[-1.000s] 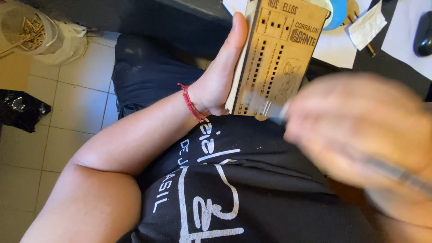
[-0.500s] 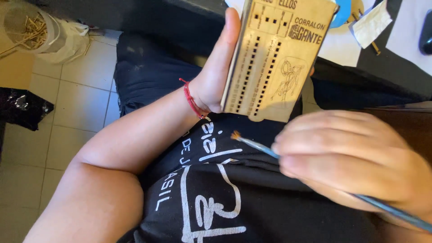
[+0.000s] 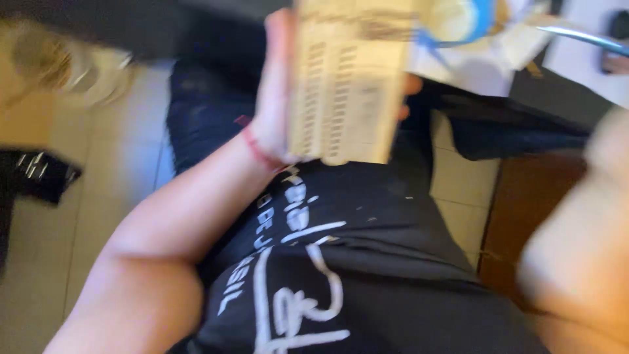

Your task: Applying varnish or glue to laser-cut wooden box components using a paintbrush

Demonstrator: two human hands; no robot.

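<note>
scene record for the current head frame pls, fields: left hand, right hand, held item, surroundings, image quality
left hand: left hand grips a wooden panel from its side
right hand: not clearly visible; only a blurred forearm at the right edge
held item: wooden panel, pale, flat, rows of small slots, held upright over the lap
wrist: red cord bracelet
surroundings: tiled floor, black T-shirt, blue brush handle on the table
image quality: heavy motion blur
</note>
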